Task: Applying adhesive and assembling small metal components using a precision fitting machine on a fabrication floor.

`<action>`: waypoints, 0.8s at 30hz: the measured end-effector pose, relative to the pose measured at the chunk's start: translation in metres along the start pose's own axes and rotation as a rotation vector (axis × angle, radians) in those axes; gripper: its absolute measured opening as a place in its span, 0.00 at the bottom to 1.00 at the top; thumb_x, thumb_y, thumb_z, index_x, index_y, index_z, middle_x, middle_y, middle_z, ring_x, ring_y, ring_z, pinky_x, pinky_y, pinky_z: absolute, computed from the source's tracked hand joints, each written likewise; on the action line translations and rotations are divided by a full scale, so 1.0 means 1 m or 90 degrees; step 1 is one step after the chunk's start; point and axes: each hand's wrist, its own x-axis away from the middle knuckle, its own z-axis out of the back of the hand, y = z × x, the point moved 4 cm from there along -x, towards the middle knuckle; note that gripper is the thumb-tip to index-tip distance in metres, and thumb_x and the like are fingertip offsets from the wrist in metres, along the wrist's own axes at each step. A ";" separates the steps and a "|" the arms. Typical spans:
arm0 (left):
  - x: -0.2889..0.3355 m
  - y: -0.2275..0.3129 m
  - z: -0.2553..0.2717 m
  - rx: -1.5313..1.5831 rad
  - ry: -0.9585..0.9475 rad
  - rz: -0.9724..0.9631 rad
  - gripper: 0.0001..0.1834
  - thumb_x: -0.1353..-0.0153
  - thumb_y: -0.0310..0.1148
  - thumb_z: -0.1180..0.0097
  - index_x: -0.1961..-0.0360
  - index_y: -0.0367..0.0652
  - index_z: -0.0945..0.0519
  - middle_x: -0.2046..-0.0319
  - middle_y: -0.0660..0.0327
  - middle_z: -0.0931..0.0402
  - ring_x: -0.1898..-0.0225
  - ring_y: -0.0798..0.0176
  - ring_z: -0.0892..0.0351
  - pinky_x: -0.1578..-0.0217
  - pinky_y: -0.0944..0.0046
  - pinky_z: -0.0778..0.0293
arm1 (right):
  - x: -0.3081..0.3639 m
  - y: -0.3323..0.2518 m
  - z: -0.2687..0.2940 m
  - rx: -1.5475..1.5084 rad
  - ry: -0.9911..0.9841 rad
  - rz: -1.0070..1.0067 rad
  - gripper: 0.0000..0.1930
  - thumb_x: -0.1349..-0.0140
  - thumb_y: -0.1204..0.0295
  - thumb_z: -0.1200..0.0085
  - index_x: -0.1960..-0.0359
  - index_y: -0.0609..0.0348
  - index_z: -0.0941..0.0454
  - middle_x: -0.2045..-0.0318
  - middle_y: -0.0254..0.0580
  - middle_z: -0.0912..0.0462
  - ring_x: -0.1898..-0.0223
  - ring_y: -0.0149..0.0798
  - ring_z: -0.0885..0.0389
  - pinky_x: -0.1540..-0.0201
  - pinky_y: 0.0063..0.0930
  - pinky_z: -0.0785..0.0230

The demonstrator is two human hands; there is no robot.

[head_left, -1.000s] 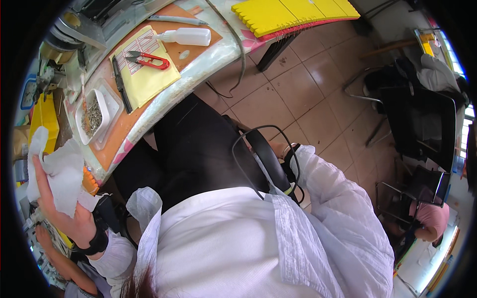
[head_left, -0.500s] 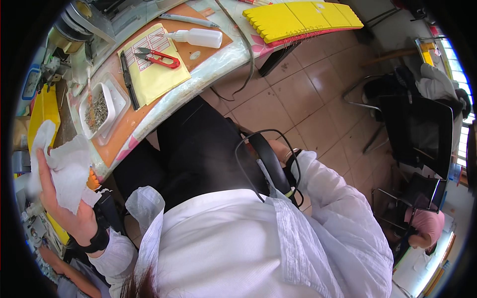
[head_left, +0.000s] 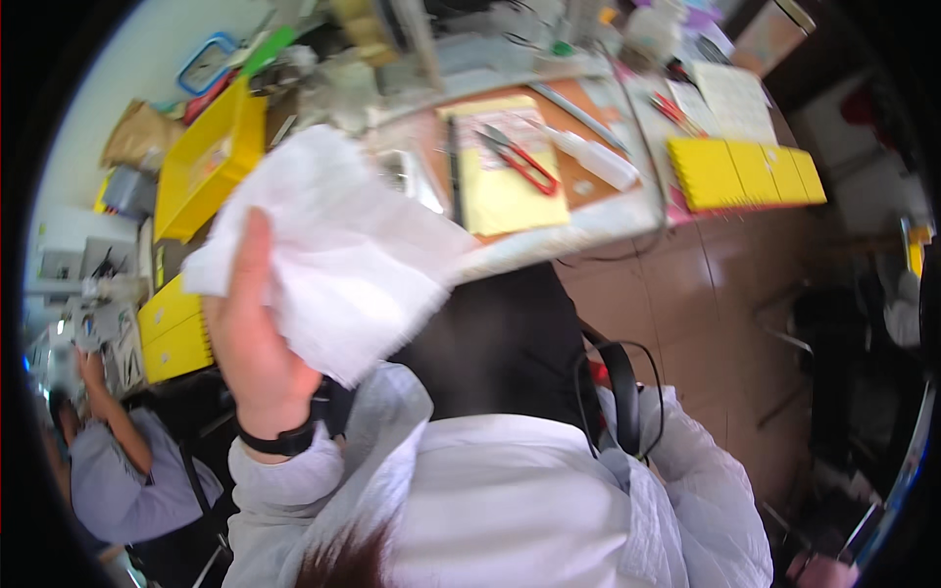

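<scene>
Holding: left hand (head_left: 257, 367) is gripping a white cloth (head_left: 328, 250), fingers closing behind its folds, raised above the desk (head_left: 627, 211).
Handling: looking soft, light, limp — best bunched.
Right hand: not showing — cannot tell.

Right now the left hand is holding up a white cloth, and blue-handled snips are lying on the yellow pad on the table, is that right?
Not quite. The head view shows the snips have red handles, not blue. The rest holds: the left hand holds up a white cloth, and the snips lie on the yellow pad on the table.
</scene>
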 end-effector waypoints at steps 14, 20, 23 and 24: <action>0.011 0.009 -0.014 0.161 -0.148 0.120 0.22 0.35 0.38 0.42 0.47 0.34 0.29 0.56 0.59 0.22 0.56 0.69 0.22 0.56 0.69 0.26 | 0.013 -0.019 0.016 0.082 0.035 0.010 0.12 0.42 0.69 0.47 0.60 0.62 0.17 0.64 0.55 0.15 0.62 0.55 0.16 0.59 0.42 0.25; 0.014 0.009 -0.010 0.187 -0.105 0.128 0.21 0.36 0.37 0.41 0.49 0.35 0.29 0.58 0.60 0.22 0.58 0.71 0.22 0.57 0.70 0.26 | 0.012 -0.026 0.025 0.111 0.066 -0.015 0.12 0.42 0.70 0.47 0.60 0.62 0.17 0.64 0.55 0.15 0.62 0.54 0.16 0.59 0.42 0.25; 0.010 0.008 -0.007 0.187 -0.108 0.140 0.21 0.36 0.37 0.40 0.48 0.36 0.29 0.58 0.60 0.22 0.59 0.71 0.22 0.57 0.70 0.26 | 0.009 -0.028 0.031 0.119 0.079 -0.032 0.12 0.42 0.70 0.47 0.60 0.62 0.17 0.64 0.55 0.15 0.62 0.54 0.16 0.59 0.42 0.24; 0.009 0.008 -0.006 0.178 -0.119 0.142 0.21 0.37 0.37 0.40 0.48 0.36 0.29 0.57 0.60 0.22 0.59 0.71 0.22 0.57 0.70 0.26 | 0.008 -0.027 0.035 0.118 0.086 -0.040 0.12 0.42 0.70 0.48 0.60 0.62 0.17 0.64 0.55 0.15 0.62 0.54 0.16 0.59 0.42 0.24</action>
